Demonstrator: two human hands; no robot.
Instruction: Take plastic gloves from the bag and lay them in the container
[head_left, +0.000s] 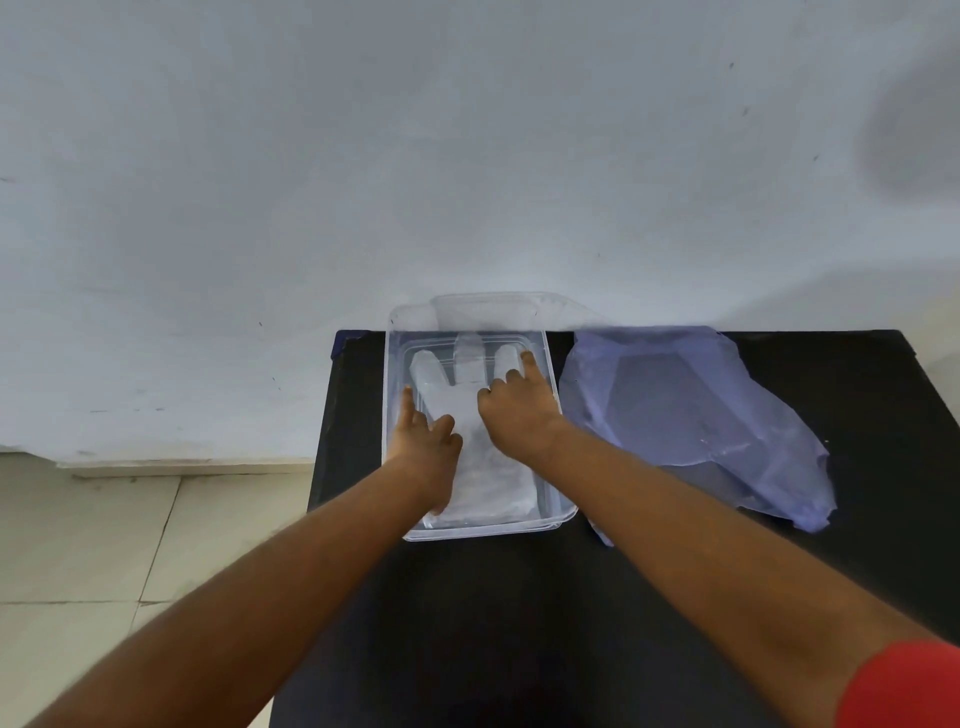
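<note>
Pressing down inside the container (551, 415), the left hand (423, 441) and right hand (517, 410) lie flat on the gloves (488, 467), fingers spread, gripping nothing. The bag (701, 415) lies just right of the container on the table (519, 597).

A black table (467, 623) stands against a scuffed pale wall (363, 156) above beige floor tiles (78, 545)

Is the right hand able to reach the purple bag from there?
Probably yes. The right hand presses on the gloves in the container, and the purple bag lies flat just beside the container on that same side, with nothing between them.
</note>
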